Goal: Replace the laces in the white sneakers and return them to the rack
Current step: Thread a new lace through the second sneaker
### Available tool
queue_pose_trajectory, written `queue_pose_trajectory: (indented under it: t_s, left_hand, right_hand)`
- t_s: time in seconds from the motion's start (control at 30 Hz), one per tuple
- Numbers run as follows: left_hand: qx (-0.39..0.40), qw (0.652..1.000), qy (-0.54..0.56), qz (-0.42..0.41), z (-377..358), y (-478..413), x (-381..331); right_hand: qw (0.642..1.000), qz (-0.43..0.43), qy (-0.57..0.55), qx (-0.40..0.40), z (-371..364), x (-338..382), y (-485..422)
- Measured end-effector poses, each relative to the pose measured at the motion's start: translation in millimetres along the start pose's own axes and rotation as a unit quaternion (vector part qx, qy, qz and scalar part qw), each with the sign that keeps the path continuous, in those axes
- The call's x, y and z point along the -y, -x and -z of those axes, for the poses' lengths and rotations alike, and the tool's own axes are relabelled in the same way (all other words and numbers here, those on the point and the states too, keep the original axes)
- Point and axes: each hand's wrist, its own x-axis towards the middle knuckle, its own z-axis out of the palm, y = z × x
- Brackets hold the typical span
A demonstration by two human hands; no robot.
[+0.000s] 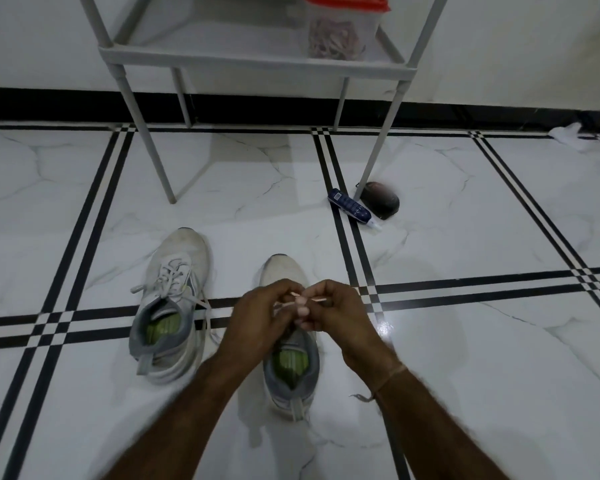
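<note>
White sneakers [177, 292]: grey collars, green insoles. White marble floor [499, 237], black double stripes. Red-lidded tub [343, 26], 12 o'clock.

two white sneakers, grey collars and green insoles, stood side by side on the floor, toes toward the rack [250, 60]. left sneaker [184, 247] upright, its white lace [170, 275] loosely threaded, loose ends trailing onto the tile at its right side. right sneaker [281, 268] sat nearer, its midsection hidden behind the hands. a thin pale lace end [318, 299] was pinched between left hand [260, 317] and right hand [340, 313] just above that shoe. rack: grey frame, legs on floor, beyond both shoes.
</note>
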Motion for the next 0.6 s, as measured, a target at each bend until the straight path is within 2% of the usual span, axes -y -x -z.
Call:
queue_pose_trajectory:
  t_s: [0.07, 0.23, 0.4, 0.53, 0.6]
  left_hand:
    - [-0.017, 0.999, 0.033, 0.016, -5.4, -0.6, -1.6]
    - [-0.057, 0.993, 0.076, 0.066, -1.9, 0.3, 14.8]
    - [-0.058, 0.99, 0.033, 0.121, -3.6, 6.0, 20.8]
    - [-0.014, 0.991, -0.007, 0.133, -9.0, 9.8, 21.9]
    - [-0.004, 0.99, -0.024, 0.141, -11.8, 12.2, 23.6]
  right_hand:
    - [0.999, 0.025, 0.019, -0.019, -0.4, -0.2, -0.6]
    - [0.997, 0.046, 0.07, 0.005, 12.6, -8.3, 1.1]
    - [0.953, 0.07, 0.295, -0.004, 13.7, -31.1, 8.6]
    - [0.954, 0.07, 0.288, -0.046, 14.7, -37.9, 7.4]
    - [0.962, 0.064, 0.264, -0.039, 15.9, -38.9, 6.9]
